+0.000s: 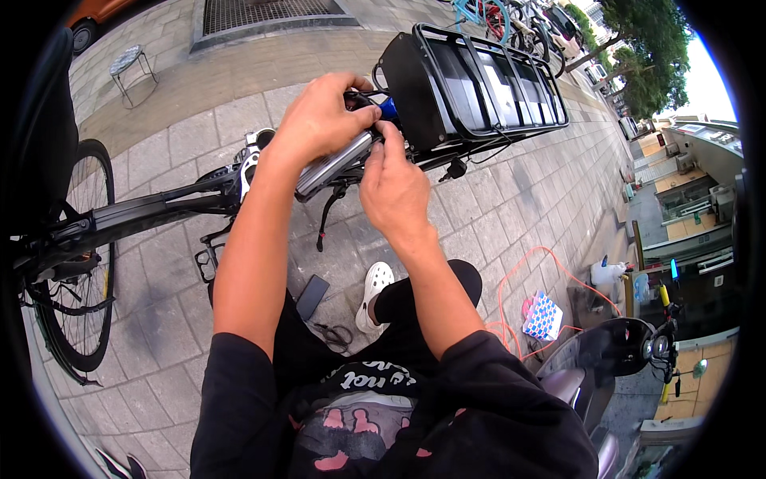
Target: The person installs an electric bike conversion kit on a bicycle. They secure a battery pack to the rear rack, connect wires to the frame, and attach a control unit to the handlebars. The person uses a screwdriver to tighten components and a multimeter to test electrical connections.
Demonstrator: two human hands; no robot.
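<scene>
A bicycle lies across the paving in front of me, with a black box [411,92] set into its rear rack [487,44]. Beside that box, my left hand [327,120] bends its fingers and thumb round black wires [361,99]. A small blue piece [388,108] shows just past its fingertips. My right hand [395,191] is closed close by, its thumb and forefinger meeting near the left thumb; what they pinch is too small to make out. Under both hands is a silver metal case [335,166] with ridged sides, next to the bicycle's frame [159,195].
A dark phone [312,297] and black-handled scissors [333,336] lie on the paving by my legs. To the right are an orange cable [500,299], a blue-and-white checked box [542,316] and a parked scooter [614,347]. A small stool [128,61] stands far left.
</scene>
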